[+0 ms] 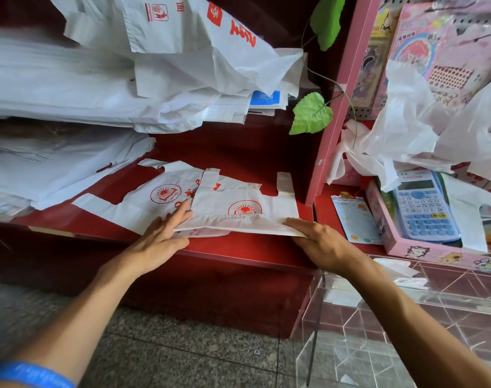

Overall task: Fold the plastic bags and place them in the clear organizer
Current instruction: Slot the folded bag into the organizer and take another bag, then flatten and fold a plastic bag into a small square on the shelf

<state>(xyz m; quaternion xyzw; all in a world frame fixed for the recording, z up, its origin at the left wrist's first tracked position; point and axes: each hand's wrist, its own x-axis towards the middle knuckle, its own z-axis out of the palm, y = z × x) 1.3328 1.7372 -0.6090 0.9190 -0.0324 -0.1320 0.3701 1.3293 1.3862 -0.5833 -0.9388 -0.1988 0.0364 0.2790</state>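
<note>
A half-folded white plastic bag [240, 211] is being pressed flat on the red shelf [238, 245] by the left hand [161, 236] and right hand [320, 242], fingers straight, nothing gripped.

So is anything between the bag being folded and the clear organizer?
Nothing visible. Both hands, left and right, press the folded bag on the red shelf; the organizer sits open just below right.

Near my shelf's front edge I count two flat printed plastic bags [238, 208], two green leaves [311, 114], one calculator [425, 208] and one clear organizer [406, 326].
</note>
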